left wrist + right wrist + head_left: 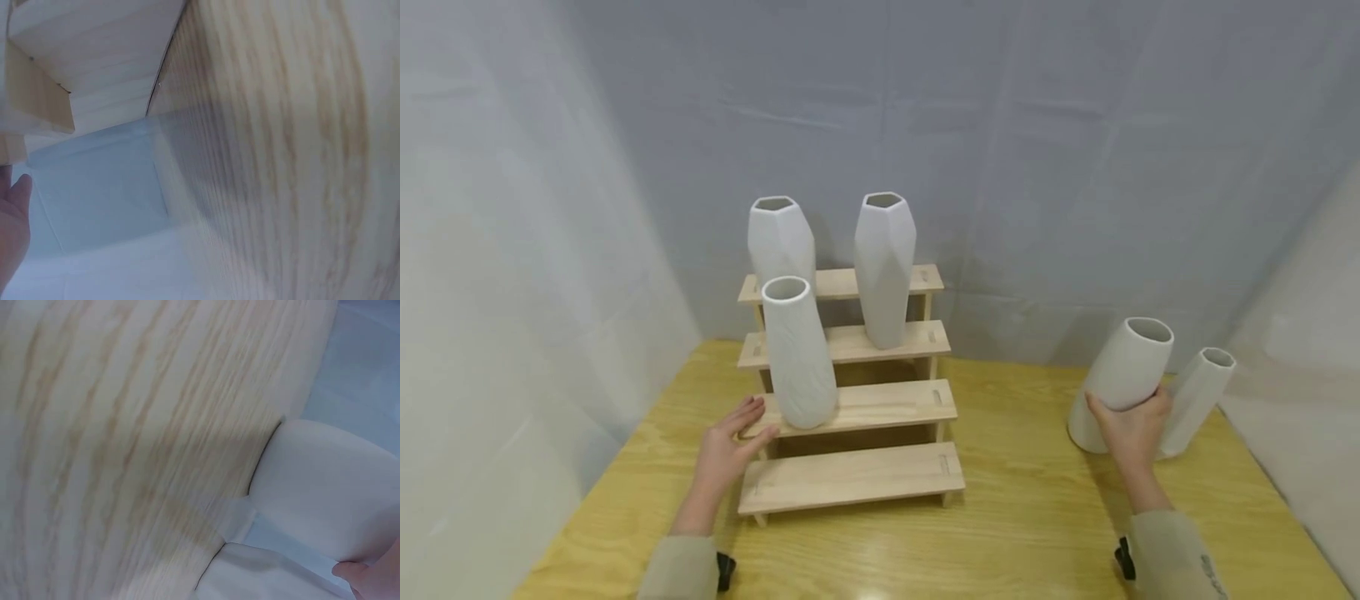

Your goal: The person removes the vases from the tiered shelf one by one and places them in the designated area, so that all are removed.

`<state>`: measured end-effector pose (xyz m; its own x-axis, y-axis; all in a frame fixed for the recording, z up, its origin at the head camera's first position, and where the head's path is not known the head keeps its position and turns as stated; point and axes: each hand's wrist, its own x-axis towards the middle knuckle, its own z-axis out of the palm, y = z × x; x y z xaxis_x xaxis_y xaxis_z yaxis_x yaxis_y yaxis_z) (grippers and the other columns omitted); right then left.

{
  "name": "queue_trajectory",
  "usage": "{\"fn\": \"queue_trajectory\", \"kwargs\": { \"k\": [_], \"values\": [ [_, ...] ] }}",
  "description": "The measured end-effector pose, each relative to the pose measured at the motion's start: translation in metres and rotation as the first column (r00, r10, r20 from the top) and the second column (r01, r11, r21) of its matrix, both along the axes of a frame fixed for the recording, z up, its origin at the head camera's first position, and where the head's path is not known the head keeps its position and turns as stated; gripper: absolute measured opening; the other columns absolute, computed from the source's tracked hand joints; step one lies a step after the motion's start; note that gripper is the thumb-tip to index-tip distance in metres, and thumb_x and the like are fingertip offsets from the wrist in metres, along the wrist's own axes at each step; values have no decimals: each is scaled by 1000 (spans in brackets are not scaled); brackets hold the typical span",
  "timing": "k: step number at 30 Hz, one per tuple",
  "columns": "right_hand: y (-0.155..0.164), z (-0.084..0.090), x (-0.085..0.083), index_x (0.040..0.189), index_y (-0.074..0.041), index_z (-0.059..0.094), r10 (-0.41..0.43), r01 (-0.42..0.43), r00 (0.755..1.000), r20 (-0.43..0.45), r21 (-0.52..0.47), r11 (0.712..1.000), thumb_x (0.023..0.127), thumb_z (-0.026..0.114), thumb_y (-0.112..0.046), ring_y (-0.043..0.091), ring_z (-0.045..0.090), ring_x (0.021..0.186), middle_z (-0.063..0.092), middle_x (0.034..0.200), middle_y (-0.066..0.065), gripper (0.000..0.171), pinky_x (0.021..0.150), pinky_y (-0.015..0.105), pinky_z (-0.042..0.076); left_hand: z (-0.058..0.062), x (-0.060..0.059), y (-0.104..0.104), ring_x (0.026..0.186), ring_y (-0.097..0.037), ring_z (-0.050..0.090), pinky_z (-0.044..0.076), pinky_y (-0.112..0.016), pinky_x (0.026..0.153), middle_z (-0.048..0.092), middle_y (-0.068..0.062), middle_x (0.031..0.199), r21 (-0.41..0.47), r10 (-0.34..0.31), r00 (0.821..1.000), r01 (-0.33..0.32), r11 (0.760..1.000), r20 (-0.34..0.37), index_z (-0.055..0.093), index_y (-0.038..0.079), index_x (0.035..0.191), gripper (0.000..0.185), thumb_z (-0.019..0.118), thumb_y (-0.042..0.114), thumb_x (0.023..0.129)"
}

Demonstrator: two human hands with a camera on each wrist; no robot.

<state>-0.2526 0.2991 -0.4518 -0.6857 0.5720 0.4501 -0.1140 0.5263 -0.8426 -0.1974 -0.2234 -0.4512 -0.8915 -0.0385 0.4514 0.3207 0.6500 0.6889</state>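
Observation:
My right hand [1133, 429] grips the lower side of a smooth white vase [1126, 367], thumb on its left and fingers round its right. In the right wrist view this vase [325, 481] has its base on the table or very close to it. A slimmer white vase [1197, 400] stands just to the right. My left hand [727, 443] is at the left end of a stepped wooden stand [887, 406], fingers fairly straight at the board's edge. Beside its thumb, a round textured white vase [801, 358] stands on the second board from the bottom.
Two faceted white vases stand higher on the stand, one [781, 242] at the upper left, another [885, 267] on the second board from the top. The stand rests on a wooden table [1015, 500]. Grey sheeting [1037, 167] hangs behind, with pale sheeting at both sides.

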Motion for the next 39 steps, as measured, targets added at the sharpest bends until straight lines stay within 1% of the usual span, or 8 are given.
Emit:
{"fn": "queue_trajectory", "kwargs": {
  "k": [6,11,16,21,29,32,35,39],
  "values": [
    [1,2,-3,128,7,24,10,-10,1000,-28,18,1000,62,78,-13,36,36,107,34,120,27,87,95,45,31,1,-2,1,117,-32,41,34,-45,96,51,-18,121,3,0,1000,0,1000,-4,56,-8,111,47,70,21,77],
    [1,5,3,130,6,26,47,-49,998,-44,-33,998,66,76,-13,34,35,114,35,124,25,84,99,42,29,2,-2,1,117,-31,41,34,-45,97,50,-17,121,7,3,1000,-3,1000,4,56,-8,111,47,71,20,76],
    [3,11,17,132,5,24,52,-53,999,-5,-69,996,70,74,-16,32,27,124,31,132,25,83,106,38,21,3,-1,2,117,-32,42,34,-44,97,50,-18,122,-4,-1,1000,1,1000,2,56,-8,111,47,70,19,76],
    [1,17,37,135,6,20,121,-120,992,25,-63,991,73,71,-17,34,22,127,25,136,27,84,107,39,17,3,0,1,117,-33,41,34,-45,97,49,-19,122,-2,2,1000,-2,1000,5,55,-9,112,47,70,18,76],
    [-18,17,70,132,11,21,189,-188,981,53,-22,982,73,71,-9,40,24,124,27,132,31,80,106,44,19,1,1,-1,117,-32,42,34,-45,96,50,-18,121,-6,7,1000,-7,1000,-2,56,-8,110,47,71,19,75],
    [-29,14,78,132,11,19,247,-245,965,85,-25,969,73,71,-7,39,25,124,27,133,30,81,106,43,19,0,1,-1,115,-32,43,35,-44,95,51,-18,120,-13,2,1000,-3,1000,-18,57,-8,109,46,72,18,75],
    [-43,13,84,134,11,14,322,-322,938,131,-25,947,75,70,-6,38,23,126,24,135,29,83,106,44,18,-1,1,-1,115,-32,44,36,-44,95,52,-18,119,-11,2,1000,-2,1000,-29,57,-8,109,46,72,17,74],
    [-60,15,83,134,11,12,399,-404,902,164,-4,915,76,69,-8,39,23,125,24,136,29,84,104,47,20,-2,0,0,115,-32,43,35,-44,95,51,-18,120,-4,3,1000,-3,1000,-26,57,-8,110,46,71,18,75]
  ]
}}
